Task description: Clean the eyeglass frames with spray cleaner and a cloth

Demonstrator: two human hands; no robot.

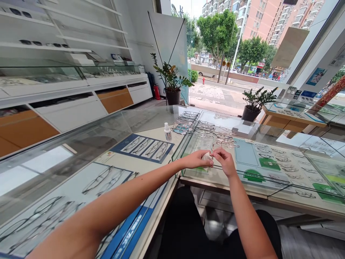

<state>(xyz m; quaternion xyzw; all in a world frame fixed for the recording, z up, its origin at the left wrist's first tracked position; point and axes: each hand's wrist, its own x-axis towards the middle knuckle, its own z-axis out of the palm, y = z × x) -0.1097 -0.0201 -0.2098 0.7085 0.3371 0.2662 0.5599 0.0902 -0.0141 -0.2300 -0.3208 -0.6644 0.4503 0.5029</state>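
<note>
Over the front edge of the glass display counter, my two hands meet close together. My left hand is closed around a small white cloth. Fingertips of my right hand pinch at the cloth's right side, on a small, thin reddish piece that is too small to name. A thin line rises just above the fingertips; I cannot tell what it belongs to. Beyond my left hand, a small white bottle stands upright on the counter. Several pairs of eyeglasses lie in rows beyond my hands.
More eyeglasses lie under the glass to the left. A green card is on the right. Potted plants stand past the counter, near the window. Shelves and a glass cabinet line the left wall. My legs are under the counter's edge.
</note>
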